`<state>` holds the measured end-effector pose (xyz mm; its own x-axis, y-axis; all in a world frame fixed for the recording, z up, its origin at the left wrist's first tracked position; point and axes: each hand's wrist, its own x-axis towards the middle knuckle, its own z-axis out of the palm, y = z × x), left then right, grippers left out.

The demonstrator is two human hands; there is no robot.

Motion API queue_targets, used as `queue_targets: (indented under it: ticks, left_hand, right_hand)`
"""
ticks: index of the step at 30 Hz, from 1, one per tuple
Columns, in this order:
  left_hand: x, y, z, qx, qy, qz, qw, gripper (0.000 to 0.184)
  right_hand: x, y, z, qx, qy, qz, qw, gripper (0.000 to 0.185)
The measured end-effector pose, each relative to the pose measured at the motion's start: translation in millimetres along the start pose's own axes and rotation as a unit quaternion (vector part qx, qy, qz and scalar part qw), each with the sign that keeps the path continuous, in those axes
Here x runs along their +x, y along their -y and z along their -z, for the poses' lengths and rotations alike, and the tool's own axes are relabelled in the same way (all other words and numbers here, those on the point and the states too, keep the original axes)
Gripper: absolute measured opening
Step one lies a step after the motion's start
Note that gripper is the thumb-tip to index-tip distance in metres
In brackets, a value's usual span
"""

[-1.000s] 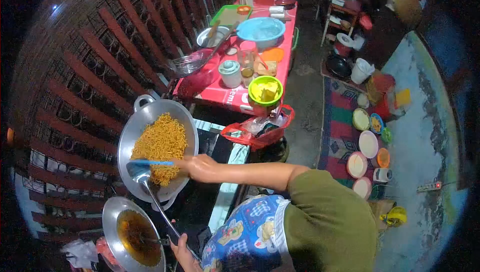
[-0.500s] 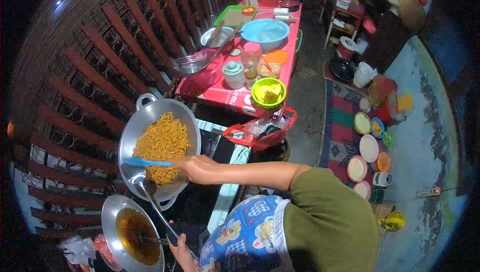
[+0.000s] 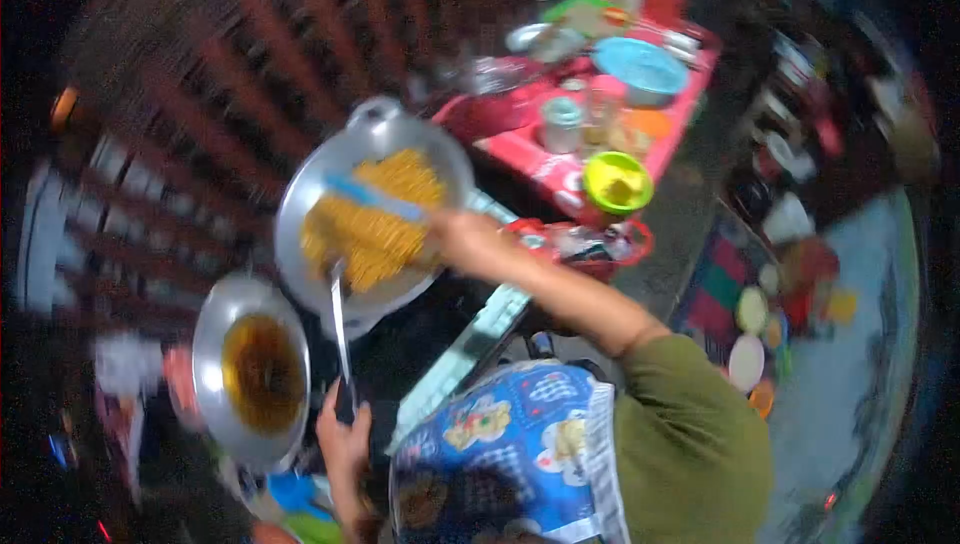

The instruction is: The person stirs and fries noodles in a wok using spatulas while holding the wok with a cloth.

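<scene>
A large silver wok (image 3: 296,209) holds a heap of yellow-brown noodles (image 3: 405,179). My right hand (image 3: 470,241) is closed round the end of a blue spatula (image 3: 372,198), which lies across the noodles. From below, my left hand (image 3: 343,436) grips the black handle of a long metal spatula (image 3: 342,329). Its far end meets the noodles at the near side of the wok, and the noodles hide its head. The frame is smeared by motion, so fine finger detail is lost.
A second wok (image 3: 208,374) with dark brown oil stands at the left. Beyond, a red-covered table (image 3: 525,149) bears a green bowl (image 3: 618,184) of yellow pieces, a jar (image 3: 561,126) and a blue basin (image 3: 640,69). A red plastic bag (image 3: 630,244) hangs near its edge. Several bowls stand on the floor mat.
The whole view has turned and blurred. The metal spatula's head, earlier visible at the wok's near side, is now among the noodles. The noodles are spread wider, and the blue spatula slants across them.
</scene>
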<state>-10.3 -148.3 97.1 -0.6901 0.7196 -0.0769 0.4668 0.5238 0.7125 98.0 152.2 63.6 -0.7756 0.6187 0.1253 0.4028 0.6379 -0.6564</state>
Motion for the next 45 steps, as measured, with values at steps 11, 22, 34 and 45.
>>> queue_targets:
  ticks: [11, 22, 34, 45]
  left_hand:
    - [4.6, -27.7, 43.3, 0.394, -0.147, -0.164, 0.892, 0.042]
    - [1.8, -25.6, 38.6, 0.467, -0.136, -0.129, 0.864, 0.039]
    - [-2.1, -35.7, 42.2, 0.492, -0.160, -0.131, 0.846, 0.031]
    - [-5.1, -27.4, 40.3, 0.417, -0.174, -0.156, 0.879, 0.031]
  right_hand:
    - [5.2, 25.1, 28.7, -0.138, 0.021, 0.235, 0.962, 0.036]
    - [37.5, 10.8, 24.0, -0.225, 0.085, 0.228, 0.944, 0.034]
    - [54.7, -22.1, 14.3, -0.208, -0.015, 0.188, 0.960, 0.041]
    - [39.0, -29.4, 23.7, -0.195, -0.005, 0.145, 0.970, 0.050]
